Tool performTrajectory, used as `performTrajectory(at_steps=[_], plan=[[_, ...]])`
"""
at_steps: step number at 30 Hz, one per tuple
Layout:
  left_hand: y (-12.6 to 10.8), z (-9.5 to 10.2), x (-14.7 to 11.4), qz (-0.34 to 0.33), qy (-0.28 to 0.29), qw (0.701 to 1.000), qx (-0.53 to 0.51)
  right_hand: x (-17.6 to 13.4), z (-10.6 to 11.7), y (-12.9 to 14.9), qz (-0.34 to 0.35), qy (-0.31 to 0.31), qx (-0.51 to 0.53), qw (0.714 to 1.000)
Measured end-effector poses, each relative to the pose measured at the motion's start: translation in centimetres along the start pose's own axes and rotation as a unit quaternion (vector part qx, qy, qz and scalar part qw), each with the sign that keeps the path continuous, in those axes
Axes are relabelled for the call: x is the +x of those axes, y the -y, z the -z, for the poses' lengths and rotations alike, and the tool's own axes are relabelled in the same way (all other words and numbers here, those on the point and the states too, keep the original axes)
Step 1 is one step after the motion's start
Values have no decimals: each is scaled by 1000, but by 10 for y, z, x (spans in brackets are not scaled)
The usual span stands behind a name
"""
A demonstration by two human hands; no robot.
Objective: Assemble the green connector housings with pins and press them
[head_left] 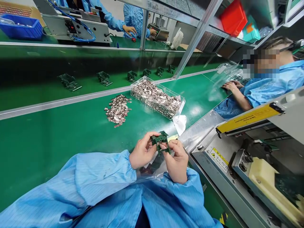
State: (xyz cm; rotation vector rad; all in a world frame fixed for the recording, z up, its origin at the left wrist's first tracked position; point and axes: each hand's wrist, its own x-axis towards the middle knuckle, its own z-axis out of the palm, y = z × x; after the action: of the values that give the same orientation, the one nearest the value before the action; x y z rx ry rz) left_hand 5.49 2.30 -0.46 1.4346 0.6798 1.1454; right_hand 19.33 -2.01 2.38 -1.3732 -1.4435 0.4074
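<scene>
Close to my body, a small dark green plastic frame (162, 138) with cut-out openings is held between my two hands. My left hand (142, 151) pinches its left side between thumb and fingers. The fingers of my right hand (176, 159) grip its lower right side, the thumb pressed near an opening. Just beyond my hands lies a loose pile of small shiny metal pieces (118, 109) on the green table (95, 133). To its right stands a clear box (181, 107) heaped with the same kind of pieces. Whether a metal piece sits between my fingers is too small to tell.
Several similar green frames (103, 78) sit spaced out on the strip behind the metal rail (42, 107). At right, a machine (213, 155) with a yellow bar stands beside the table. A co-worker in blue (266, 85) sits beyond it. White paper (180, 123) lies by the box.
</scene>
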Motion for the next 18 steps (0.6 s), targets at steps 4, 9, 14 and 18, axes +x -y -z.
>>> performTrajectory(at_steps=[4,9,14,18], plan=[[-7,0,0,-20,11,1000,19,0,-6,2,-2,-9,-53,999],[-10,1,-2,-33,-9,994,105,2,-8,0,-58,-1,-5,998],[-7,2,-5,-56,-12,985,162,-1,-14,-7,-92,-39,96,990],[-5,0,-9,-37,-6,986,163,-5,-18,-9,-152,-31,186,970]])
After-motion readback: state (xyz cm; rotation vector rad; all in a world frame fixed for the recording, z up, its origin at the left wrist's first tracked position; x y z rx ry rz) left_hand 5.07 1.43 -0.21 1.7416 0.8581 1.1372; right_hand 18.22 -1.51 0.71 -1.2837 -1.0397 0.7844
